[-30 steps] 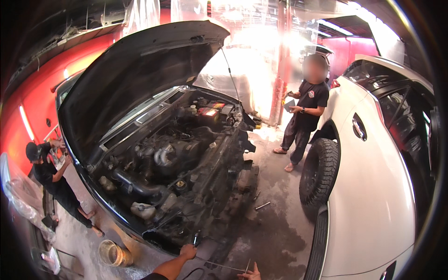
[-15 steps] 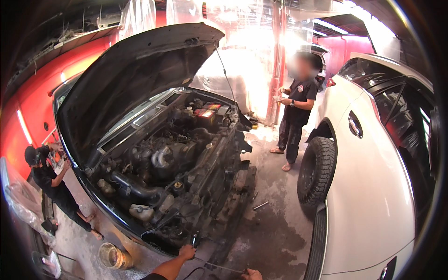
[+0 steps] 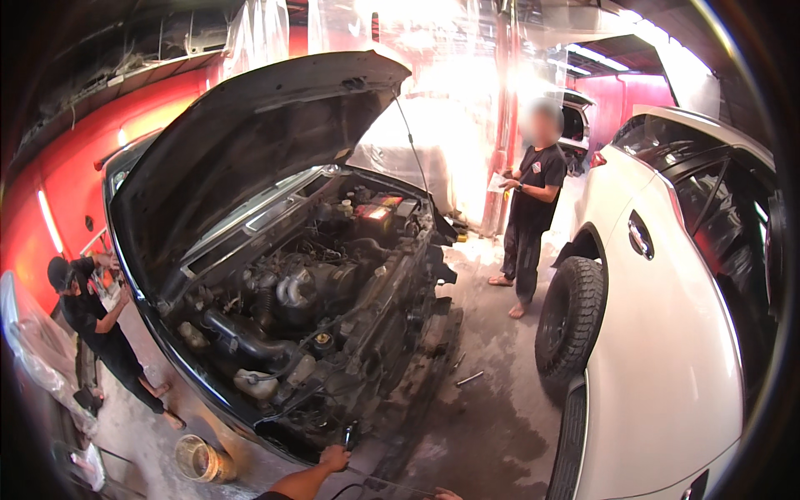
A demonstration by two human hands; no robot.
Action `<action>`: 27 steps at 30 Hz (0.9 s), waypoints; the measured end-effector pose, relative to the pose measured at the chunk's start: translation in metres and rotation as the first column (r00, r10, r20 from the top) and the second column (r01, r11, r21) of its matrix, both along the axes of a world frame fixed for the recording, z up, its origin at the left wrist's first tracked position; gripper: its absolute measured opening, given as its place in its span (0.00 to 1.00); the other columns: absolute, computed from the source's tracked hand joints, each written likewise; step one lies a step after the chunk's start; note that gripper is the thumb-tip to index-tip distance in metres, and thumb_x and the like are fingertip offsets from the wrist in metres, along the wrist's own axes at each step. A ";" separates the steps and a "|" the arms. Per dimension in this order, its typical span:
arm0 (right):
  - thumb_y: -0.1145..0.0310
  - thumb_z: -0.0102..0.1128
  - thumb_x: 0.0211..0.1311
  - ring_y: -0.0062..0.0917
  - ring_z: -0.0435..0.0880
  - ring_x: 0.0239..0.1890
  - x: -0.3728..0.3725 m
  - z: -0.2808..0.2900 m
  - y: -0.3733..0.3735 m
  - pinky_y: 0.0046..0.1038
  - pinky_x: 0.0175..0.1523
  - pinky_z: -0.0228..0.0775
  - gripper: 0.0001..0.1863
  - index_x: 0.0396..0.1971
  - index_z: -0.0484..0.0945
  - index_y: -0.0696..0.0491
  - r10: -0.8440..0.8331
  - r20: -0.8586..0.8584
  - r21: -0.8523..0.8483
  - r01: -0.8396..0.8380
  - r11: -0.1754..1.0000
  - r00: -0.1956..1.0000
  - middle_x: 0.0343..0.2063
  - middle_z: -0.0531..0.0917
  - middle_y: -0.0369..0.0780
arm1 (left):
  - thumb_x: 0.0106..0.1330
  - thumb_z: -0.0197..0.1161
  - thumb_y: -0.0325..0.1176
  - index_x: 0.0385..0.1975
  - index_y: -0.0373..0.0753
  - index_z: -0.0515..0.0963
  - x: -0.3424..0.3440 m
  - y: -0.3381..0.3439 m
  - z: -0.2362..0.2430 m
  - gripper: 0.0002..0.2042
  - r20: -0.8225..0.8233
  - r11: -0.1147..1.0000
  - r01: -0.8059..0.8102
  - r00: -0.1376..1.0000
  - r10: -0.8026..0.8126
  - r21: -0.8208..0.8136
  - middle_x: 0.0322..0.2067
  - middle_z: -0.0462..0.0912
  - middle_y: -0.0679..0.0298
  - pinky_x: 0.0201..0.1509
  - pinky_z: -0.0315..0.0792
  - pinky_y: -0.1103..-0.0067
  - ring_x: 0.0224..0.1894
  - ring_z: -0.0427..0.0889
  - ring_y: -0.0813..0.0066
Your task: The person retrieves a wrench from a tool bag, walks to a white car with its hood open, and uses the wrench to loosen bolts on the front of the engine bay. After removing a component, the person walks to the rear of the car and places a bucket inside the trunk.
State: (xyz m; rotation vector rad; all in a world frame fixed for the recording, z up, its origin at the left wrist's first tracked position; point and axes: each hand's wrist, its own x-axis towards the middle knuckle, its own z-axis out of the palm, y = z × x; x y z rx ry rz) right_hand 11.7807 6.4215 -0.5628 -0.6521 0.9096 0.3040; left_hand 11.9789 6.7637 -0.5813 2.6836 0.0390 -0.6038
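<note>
At the bottom edge the left hand (image 3: 335,457) is closed around a dark tool (image 3: 349,434), perhaps a screwdriver, held at the stripped front of the car (image 3: 392,333). The tool's long axis runs up and slightly right from the fist, toward the lower front of the engine bay (image 3: 292,317), which lies directly ahead of and above the hand. Only the fingertips of the right hand (image 3: 446,495) show at the frame's edge, just right of the left; whether it is open or gripping something I cannot tell. The left hand is the nearer one to the car. A thin cable (image 3: 392,482) runs between the two hands.

Left of the forearm a bucket (image 3: 198,458) stands on the stained concrete floor (image 3: 492,417). A small metal tool (image 3: 469,379) lies on the floor, between the car and the tyre (image 3: 569,325) of a white vehicle (image 3: 667,358) at right.

Farther off, the hood (image 3: 250,142) is propped open. One person (image 3: 100,333) in black leans at the car's left side; another person (image 3: 529,217) stands beyond its front. Red walls (image 3: 83,142) and plastic sheeting (image 3: 433,142) close the workshop.
</note>
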 end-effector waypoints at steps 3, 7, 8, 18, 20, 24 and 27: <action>0.83 0.56 0.54 0.42 0.83 0.37 -0.001 0.033 0.010 0.41 0.35 0.80 0.32 0.62 0.62 0.56 -0.005 0.195 -0.208 0.046 0.977 0.981 0.40 0.80 0.49 | 0.60 0.59 0.46 0.38 0.37 0.82 0.003 -0.007 0.003 0.18 -0.061 1.000 -0.010 0.998 0.010 -0.003 0.40 0.82 0.48 0.53 0.71 0.61 0.47 0.79 0.47; 0.87 0.53 0.51 0.41 0.82 0.40 -0.009 0.046 -0.006 0.41 0.37 0.80 0.35 0.63 0.61 0.54 0.132 0.241 -0.103 -0.109 0.989 0.962 0.38 0.81 0.49 | 0.61 0.58 0.45 0.40 0.36 0.82 0.005 -0.003 0.004 0.18 -0.104 0.999 -0.013 0.994 0.016 0.037 0.44 0.81 0.48 0.56 0.70 0.62 0.51 0.77 0.48; 0.86 0.54 0.50 0.41 0.82 0.42 -0.008 0.038 -0.012 0.41 0.39 0.79 0.35 0.62 0.63 0.54 0.229 0.192 -0.089 -0.216 0.972 0.954 0.39 0.81 0.49 | 0.61 0.59 0.45 0.40 0.35 0.82 0.006 -0.004 0.004 0.19 -0.098 0.998 0.012 0.995 -0.007 0.054 0.44 0.81 0.48 0.56 0.70 0.62 0.51 0.77 0.48; 0.77 0.59 0.53 0.40 0.81 0.44 -0.003 0.020 -0.008 0.35 0.47 0.74 0.15 0.44 0.76 0.55 0.677 0.032 -0.975 -0.125 0.183 0.736 0.39 0.83 0.47 | 0.61 0.58 0.44 0.39 0.35 0.81 0.004 -0.004 0.004 0.18 -0.099 0.999 -0.026 0.995 0.029 0.037 0.43 0.81 0.47 0.54 0.71 0.62 0.50 0.78 0.48; 0.69 0.58 0.58 0.40 0.82 0.44 0.007 0.039 -0.010 0.39 0.48 0.74 0.13 0.43 0.77 0.54 0.566 -0.019 -0.650 -0.440 0.620 0.824 0.39 0.83 0.47 | 0.61 0.58 0.44 0.39 0.35 0.81 0.004 -0.005 -0.002 0.18 -0.095 0.999 0.003 0.995 0.000 0.032 0.43 0.80 0.46 0.54 0.71 0.61 0.49 0.78 0.48; 0.54 0.54 0.65 0.37 0.81 0.42 0.004 0.032 -0.026 0.46 0.45 0.74 0.17 0.42 0.77 0.53 0.399 -0.014 0.112 -0.395 0.912 0.917 0.37 0.82 0.45 | 0.61 0.57 0.44 0.39 0.36 0.81 0.002 -0.012 0.005 0.17 -0.031 1.000 -0.004 1.000 0.004 0.005 0.42 0.80 0.46 0.53 0.71 0.60 0.48 0.78 0.47; 0.52 0.51 0.66 0.36 0.80 0.41 0.001 0.037 -0.020 0.44 0.44 0.75 0.19 0.41 0.76 0.54 0.173 -0.066 0.238 -0.153 0.959 0.983 0.39 0.80 0.45 | 0.61 0.56 0.43 0.40 0.36 0.81 -0.006 -0.014 0.016 0.17 -0.011 0.999 -0.047 0.999 0.047 -0.002 0.42 0.80 0.47 0.53 0.71 0.60 0.48 0.78 0.46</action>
